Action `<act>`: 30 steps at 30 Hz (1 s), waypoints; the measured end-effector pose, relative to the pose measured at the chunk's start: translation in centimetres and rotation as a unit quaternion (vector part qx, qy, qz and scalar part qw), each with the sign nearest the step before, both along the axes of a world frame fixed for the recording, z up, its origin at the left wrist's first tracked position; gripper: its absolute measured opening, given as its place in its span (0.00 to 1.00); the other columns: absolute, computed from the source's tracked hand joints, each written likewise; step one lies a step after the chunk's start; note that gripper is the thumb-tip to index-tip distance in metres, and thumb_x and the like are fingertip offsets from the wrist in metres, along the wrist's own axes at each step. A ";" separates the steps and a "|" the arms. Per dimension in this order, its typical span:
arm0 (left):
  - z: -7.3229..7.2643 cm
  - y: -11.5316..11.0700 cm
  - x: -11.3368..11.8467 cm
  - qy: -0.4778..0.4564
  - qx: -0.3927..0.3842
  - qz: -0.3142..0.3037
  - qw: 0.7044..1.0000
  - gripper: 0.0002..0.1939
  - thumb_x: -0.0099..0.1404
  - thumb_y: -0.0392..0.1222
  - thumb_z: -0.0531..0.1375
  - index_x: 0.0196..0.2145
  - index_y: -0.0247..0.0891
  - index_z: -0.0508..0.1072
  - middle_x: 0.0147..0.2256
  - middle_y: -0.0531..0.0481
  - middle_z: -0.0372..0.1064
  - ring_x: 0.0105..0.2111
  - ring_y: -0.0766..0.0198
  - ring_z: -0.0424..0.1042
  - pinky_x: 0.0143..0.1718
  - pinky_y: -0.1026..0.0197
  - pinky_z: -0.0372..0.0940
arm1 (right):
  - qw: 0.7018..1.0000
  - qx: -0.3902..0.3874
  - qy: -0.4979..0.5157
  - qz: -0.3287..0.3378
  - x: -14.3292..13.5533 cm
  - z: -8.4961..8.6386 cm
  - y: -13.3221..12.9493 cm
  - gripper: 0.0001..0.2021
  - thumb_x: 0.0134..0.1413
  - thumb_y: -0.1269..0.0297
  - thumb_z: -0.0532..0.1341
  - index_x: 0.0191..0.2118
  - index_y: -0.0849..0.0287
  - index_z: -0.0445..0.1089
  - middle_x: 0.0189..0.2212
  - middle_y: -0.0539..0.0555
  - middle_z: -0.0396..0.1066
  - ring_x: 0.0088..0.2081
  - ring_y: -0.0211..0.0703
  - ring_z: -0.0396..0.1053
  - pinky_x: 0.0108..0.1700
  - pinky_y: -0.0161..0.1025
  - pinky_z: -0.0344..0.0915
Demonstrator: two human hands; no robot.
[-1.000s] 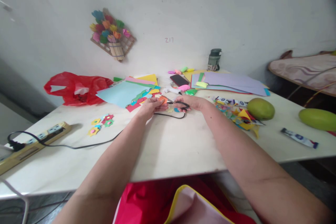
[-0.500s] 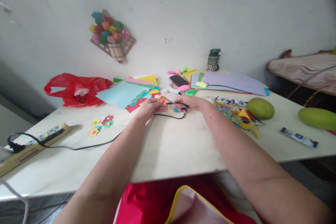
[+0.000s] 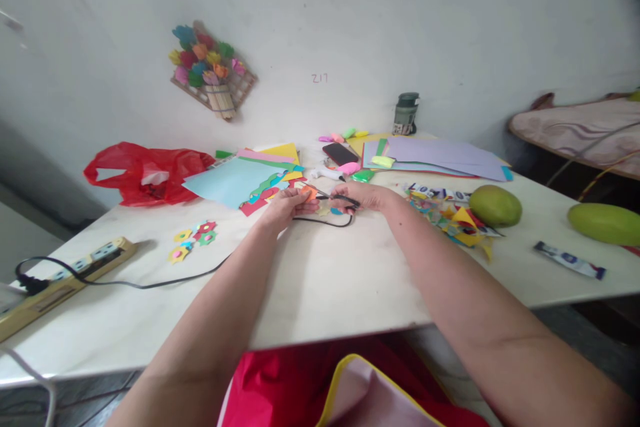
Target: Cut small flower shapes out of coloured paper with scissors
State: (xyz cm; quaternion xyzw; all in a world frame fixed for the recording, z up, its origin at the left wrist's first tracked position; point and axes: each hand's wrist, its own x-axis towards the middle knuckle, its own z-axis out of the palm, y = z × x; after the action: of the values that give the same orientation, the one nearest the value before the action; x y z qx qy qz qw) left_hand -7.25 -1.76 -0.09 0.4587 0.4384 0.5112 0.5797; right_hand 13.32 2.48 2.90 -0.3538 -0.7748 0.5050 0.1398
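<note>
Pinched in my left hand [image 3: 289,207] is a small piece of orange paper [image 3: 309,192]. My right hand [image 3: 361,197] grips black-handled scissors [image 3: 350,201], whose blades point left at the orange paper. Beyond my left hand lie wavy-edged coloured paper pieces [image 3: 261,193]. A black cord [image 3: 325,221] loops on the table beneath both hands. Several small paper flowers [image 3: 205,233] lie to the left. Paper scraps [image 3: 453,221] are heaped right of my right forearm.
A white table [image 3: 340,287] holds a red plastic bag [image 3: 150,173], a power strip [image 3: 65,287], coloured sheets [image 3: 440,155], a phone [image 3: 341,153], a glue gun [image 3: 327,174], green mangoes [image 3: 495,206], a tube [image 3: 569,260] and a dark green bottle [image 3: 405,113].
The orange paper is turned slightly between my left fingers and shows a little more. Both hands stay in nearly the same place, and the view has shifted very slightly.
</note>
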 end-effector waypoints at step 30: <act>-0.3 0.2 -0.1 0.005 0.008 -0.022 1.000 0.08 0.54 0.38 0.66 0.28 0.31 0.72 0.27 0.42 0.76 0.29 0.59 0.77 0.40 0.56 0.71 | 0.999 -0.031 0.018 0.016 0.0 -0.4 0.5 0.10 0.48 0.60 0.61 0.27 0.62 0.64 0.17 0.48 0.66 0.14 0.28 0.56 0.14 0.28 0.45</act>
State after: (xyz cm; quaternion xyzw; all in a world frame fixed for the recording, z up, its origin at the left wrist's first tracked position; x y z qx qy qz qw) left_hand -7.39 -1.61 -0.43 0.4756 0.4273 0.4993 0.5847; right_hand 13.35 3.01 2.45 -0.3363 -0.7619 0.5369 0.1344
